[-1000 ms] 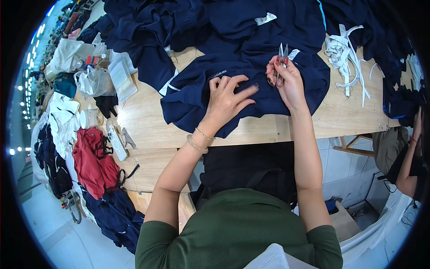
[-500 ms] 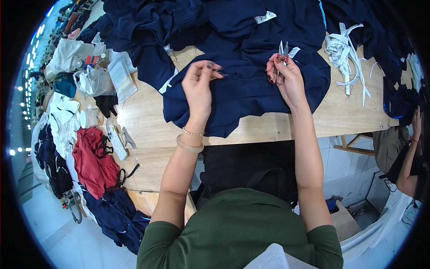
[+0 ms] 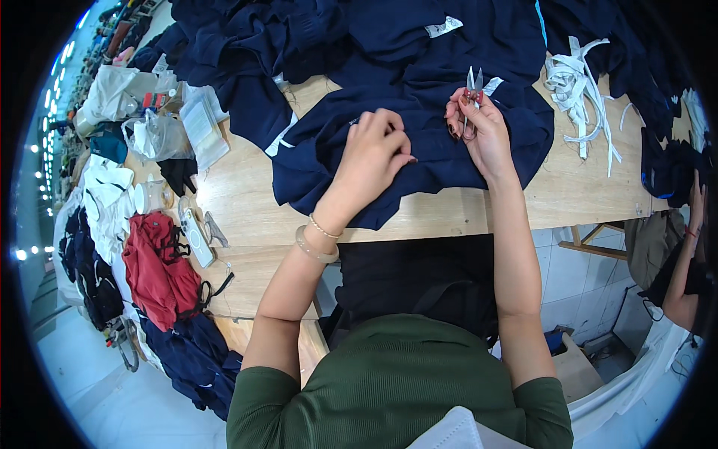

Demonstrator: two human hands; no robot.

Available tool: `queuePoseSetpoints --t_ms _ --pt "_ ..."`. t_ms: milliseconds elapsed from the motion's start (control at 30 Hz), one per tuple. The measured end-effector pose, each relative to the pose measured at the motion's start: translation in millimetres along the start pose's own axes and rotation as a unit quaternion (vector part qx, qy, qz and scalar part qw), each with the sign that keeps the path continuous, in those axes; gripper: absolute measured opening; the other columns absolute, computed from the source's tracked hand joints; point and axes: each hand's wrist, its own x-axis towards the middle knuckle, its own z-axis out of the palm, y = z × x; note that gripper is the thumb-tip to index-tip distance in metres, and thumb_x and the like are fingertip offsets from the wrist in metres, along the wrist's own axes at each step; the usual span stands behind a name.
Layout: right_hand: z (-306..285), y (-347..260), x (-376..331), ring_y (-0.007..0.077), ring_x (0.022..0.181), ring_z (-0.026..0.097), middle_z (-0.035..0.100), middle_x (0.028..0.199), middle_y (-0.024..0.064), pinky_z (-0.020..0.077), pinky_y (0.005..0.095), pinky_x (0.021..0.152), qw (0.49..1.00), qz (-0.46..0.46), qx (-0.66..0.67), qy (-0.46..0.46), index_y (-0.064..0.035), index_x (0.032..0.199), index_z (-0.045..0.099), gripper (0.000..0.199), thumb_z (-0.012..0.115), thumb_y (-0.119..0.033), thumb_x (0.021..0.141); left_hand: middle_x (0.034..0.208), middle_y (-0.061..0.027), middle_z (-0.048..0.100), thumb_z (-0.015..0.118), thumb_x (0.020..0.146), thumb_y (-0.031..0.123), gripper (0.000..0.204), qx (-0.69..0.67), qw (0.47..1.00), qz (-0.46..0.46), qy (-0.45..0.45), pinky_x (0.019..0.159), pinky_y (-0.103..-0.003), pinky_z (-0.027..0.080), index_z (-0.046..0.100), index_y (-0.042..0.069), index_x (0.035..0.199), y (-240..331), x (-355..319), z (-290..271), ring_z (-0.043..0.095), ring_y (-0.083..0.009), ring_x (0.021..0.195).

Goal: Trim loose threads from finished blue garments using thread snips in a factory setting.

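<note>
A navy blue garment [image 3: 441, 161] lies spread on the table in front of me. Over its middle, my left hand [image 3: 378, 153] is loosely curled, palm down, the thumb apart from the fingers; no object shows in it. Just beyond its knuckles a small label [image 3: 354, 121] rests on the cloth. My right hand [image 3: 486, 131] is closed around a small pair of scissors [image 3: 474, 86], blades pointing away from me and slightly parted, with red near the pivot. A white label [image 3: 492, 86] on the garment is beside the blades.
More navy garments [image 3: 262, 45] are heaped along the far side. A tangle of white tape [image 3: 576, 90] lies at the right. On the left are plastic bags [image 3: 157, 135], a phone [image 3: 196, 238] and red cloth [image 3: 157, 262]. Another person's arm [image 3: 684, 262] shows at the far right.
My left hand has turned palm down and shifted right and slightly nearer over the garment; its earlier pinch has loosened. The right hand with the scissors has hardly moved.
</note>
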Motion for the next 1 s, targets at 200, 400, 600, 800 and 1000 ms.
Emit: queuePoseSetpoints --t_ms 200,400,600,800,1000 --pt "-2.0 -1.4 -0.5 0.0081 0.064 0.056 0.063 0.083 0.006 0.0408 0.0179 0.056 1.0 0.003 0.001 -0.006 -0.0034 0.103 0.057 0.015 0.051 -0.016 0.099 0.109 -0.0071 0.051 0.073 0.077 0.007 0.024 -0.343 0.888 -0.22 0.214 0.081 -0.029 0.045 0.056 0.002 0.093 -21.0 2.6 -23.2 0.054 -0.0182 0.094" --pt "-3.3 -2.4 -0.3 0.0081 0.065 0.057 0.063 0.082 0.0059 0.0412 0.018 0.056 1.0 0.007 0.002 0.001 -0.0037 0.102 0.058 0.014 0.051 -0.015 0.099 0.107 -0.0076 0.051 0.08 0.067 0.02 0.031 -0.024 0.999 -0.008 0.032 0.084 -0.036 0.042 0.06 0.007 0.088 15.7 3.7 -14.1 0.049 -0.0264 0.098" --pt "-4.0 -0.6 -0.5 0.0082 0.064 0.057 0.063 0.082 0.0059 0.0414 0.018 0.056 1.0 0.001 0.006 -0.002 -0.0035 0.103 0.058 0.014 0.051 -0.015 0.099 0.108 -0.0076 0.051 0.06 0.084 -0.002 0.006 -0.206 0.964 -0.121 0.119 0.08 -0.029 0.045 0.056 0.003 0.085 -4.5 6.5 -17.4 0.054 -0.0192 0.092" --pt "-6.0 -2.3 -0.2 0.0079 0.065 0.057 0.063 0.083 0.0058 0.0412 0.0181 0.056 1.0 0.006 -0.006 -0.001 -0.0035 0.103 0.058 0.014 0.052 -0.016 0.099 0.106 -0.006 0.052 0.073 0.079 0.013 0.022 -0.148 0.981 -0.05 0.112 0.078 -0.031 0.044 0.058 0.006 0.092 -0.1 9.1 -25.6 0.052 -0.0204 0.092" --pt "-2.7 -3.7 -0.5 0.0079 0.064 0.057 0.063 0.083 0.0057 0.0409 0.018 0.056 1.0 0.01 -0.004 -0.003 -0.0035 0.103 0.058 0.015 0.052 -0.016 0.099 0.106 -0.0076 0.051 0.072 0.076 0.006 0.017 -0.146 0.989 -0.033 0.013 0.085 -0.033 0.041 0.058 0.006 0.086 0.7 10.6 -0.9 0.05 -0.0236 0.1"
